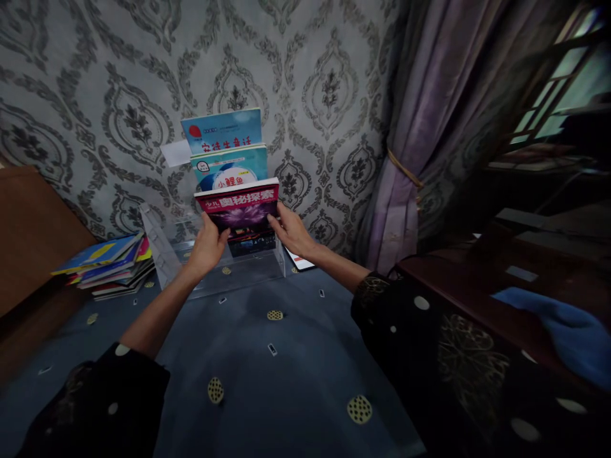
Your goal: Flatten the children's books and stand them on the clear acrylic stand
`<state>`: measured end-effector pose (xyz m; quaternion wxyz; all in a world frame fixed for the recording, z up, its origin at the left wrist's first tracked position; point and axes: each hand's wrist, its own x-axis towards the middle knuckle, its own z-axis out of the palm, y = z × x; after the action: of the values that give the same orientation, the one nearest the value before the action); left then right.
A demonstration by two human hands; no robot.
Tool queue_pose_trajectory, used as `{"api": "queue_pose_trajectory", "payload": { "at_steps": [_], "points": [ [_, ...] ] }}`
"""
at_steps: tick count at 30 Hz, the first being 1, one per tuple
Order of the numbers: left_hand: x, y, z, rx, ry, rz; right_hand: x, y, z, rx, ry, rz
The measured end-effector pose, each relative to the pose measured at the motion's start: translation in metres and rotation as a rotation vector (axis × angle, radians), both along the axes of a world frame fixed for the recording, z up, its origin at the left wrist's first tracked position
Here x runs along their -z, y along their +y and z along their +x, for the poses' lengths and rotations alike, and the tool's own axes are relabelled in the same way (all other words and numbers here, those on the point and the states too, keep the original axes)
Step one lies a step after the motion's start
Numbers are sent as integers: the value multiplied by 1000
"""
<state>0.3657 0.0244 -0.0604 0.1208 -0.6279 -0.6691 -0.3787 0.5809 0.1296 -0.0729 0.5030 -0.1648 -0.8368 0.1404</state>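
Observation:
A book with a magenta and purple cover (245,210) is held by its two sides, between my left hand (209,245) and my right hand (292,232). Both thumbs press on its front cover, and the other fingers are mostly hidden behind it. Below and around the book stands a clear acrylic rack (160,251). Behind the held book rise a teal book (255,164) and a taller blue book (238,124), both upright with their lower parts covered. Whether the held book touches the rack's base, I cannot tell.
A stack of books (114,261) lies left of the rack. A white-screened tablet or phone (300,261) lies behind the rack's right side. The blue patterned cloth (248,369) spreads in front. Further right are a purple curtain (386,203) and a blue cloth (563,324).

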Motion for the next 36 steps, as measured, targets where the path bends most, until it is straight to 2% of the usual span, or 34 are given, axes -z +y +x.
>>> {"api": "queue_pose_trajectory", "payload": {
  "at_steps": [9, 15, 36],
  "points": [
    [9, 2, 11, -93, 32, -120, 14, 10, -2, 173, -102, -17],
    [12, 4, 16, -140, 12, -163, 22, 4, -5, 324, -147, -123],
    [9, 7, 32, -270, 35, -270, 19, 5, -15, 420, -150, -144]
  ]
}}
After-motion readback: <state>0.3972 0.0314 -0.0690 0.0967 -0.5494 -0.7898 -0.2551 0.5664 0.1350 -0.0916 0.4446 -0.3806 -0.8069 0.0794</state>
